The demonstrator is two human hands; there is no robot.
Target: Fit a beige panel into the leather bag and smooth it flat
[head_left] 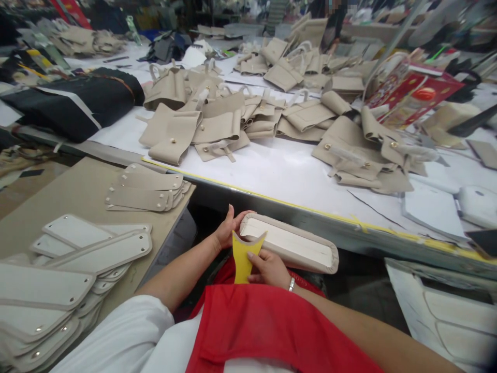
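At my lap, my left hand (230, 229) grips the near left end of a long white-faced block wrapped in beige leather-like material (289, 243). Its thumb points up, and the other fingers are partly hidden behind the block. My right hand (269, 267) is closed around a flat yellow scraper (244, 259) with a curved-in top edge. The scraper stands upright in front of the block's left end; whether the two touch I cannot tell. The block's wrapped edge forms a rounded rim around its white face.
Beige bag pieces with snaps (217, 124) lie heaped across the white table (272, 163). On the left board (163, 228) are stacked snap-studded strips (143, 189) and white-backed panels (101, 254). A black wrapped bundle (85, 101) and a red bag (421, 96) stand farther back.
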